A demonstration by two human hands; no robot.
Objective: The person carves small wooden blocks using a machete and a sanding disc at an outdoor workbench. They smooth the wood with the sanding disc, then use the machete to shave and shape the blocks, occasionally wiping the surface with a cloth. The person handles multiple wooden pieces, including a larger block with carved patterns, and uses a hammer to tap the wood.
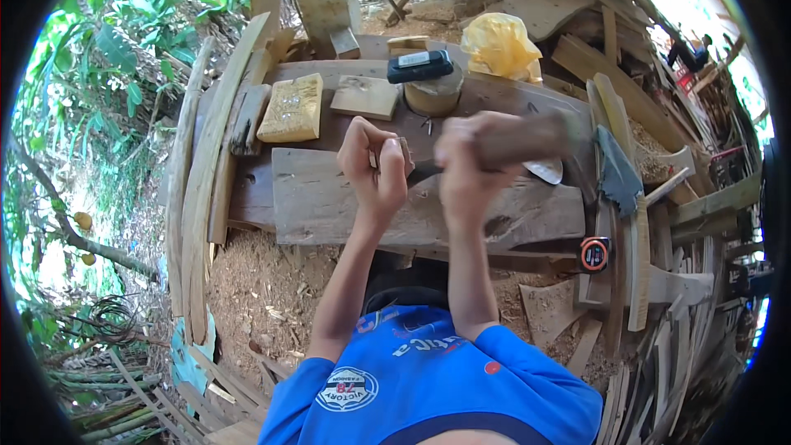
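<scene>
My left hand (375, 166) is raised over the workbench with its fingers curled closed around a small brown piece of wood (405, 155), mostly hidden by the fingers. Beside it on the right, my right hand (474, 161) grips a thick brown tool (531, 138), smeared by motion, so its exact kind is unclear. A dark narrow part (424, 171) shows between the two hands. Under both lies a worn grey-brown plank (321, 202). Just right of my right hand a pale, shiny curved blade-like thing (545, 171) rests partly hidden.
Behind the hands stand a yellowish wood block (291, 107), a flat board (365, 97), a round container (434, 92) topped by a black device (420, 66), and a yellow plastic bag (503, 48). A tape measure (594, 254) and grey cloth (620, 169) are at right. Wood shavings (247, 288) cover the ground.
</scene>
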